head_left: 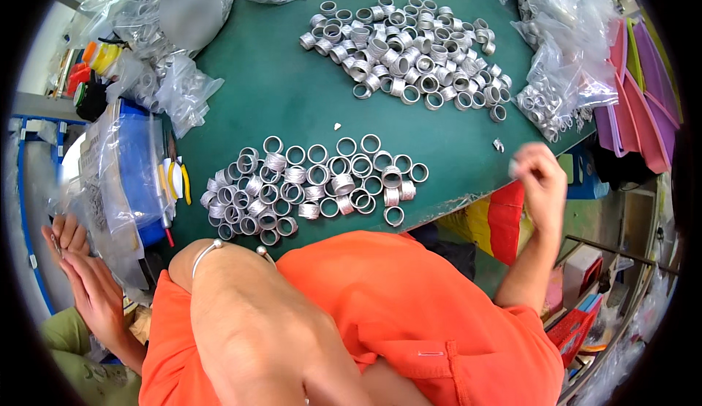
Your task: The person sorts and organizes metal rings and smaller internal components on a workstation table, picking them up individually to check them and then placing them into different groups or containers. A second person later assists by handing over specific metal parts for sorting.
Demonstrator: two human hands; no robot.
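My right hand (541, 176) is raised off the table's right edge, its fingers curled together in a pinch. A small whitish spot shows at the fingertips, too blurred to name. Just left of it on the green table lies a small crumpled silvery bit (498, 145). My left hand (274, 325) is lifted close to the camera, its back showing beyond a silver cuff bracelet at the wrist; its fingers run to the lower edge and are mostly hidden. In front of me spreads a pile of short silvery metal rings (318, 175). A larger ring pile (409, 51) lies farther back.
Clear plastic bags of metal parts stand at the back left (175, 84) and right (545, 99). Yellow-handled pliers (179, 179) lie at the left edge. Another person's hands (88, 282) are at far left. Pink and purple plastic bins (636, 92) stand on the right.
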